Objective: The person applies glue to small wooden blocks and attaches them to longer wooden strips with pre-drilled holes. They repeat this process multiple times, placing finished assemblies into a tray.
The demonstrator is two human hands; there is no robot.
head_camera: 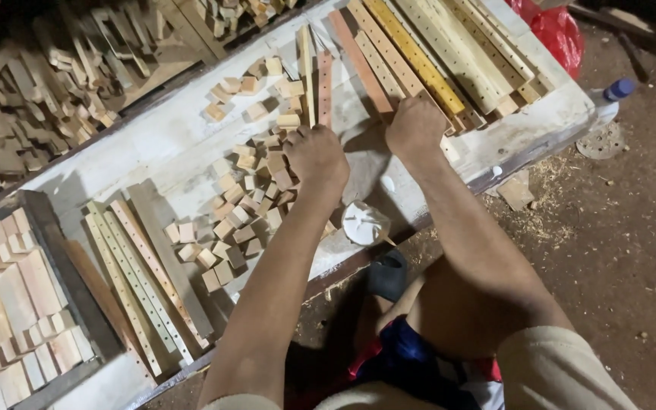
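Knuckles up, left hand (pixel 316 156) fists over wooden blocks (pixel 248 201); right hand's (pixel 416 127) grip clasps a drilled slat (pixel 389 53).

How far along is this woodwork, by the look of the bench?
Done, seemingly: drilled wooden slats stacked at the bench's far end and another batch near the front. In hand: the left hand rests on the heap of small wooden blocks, and the right hand presses on a slat in the far stack. Left: most blocks lie loose, and a white cup with a stick stands nearby.
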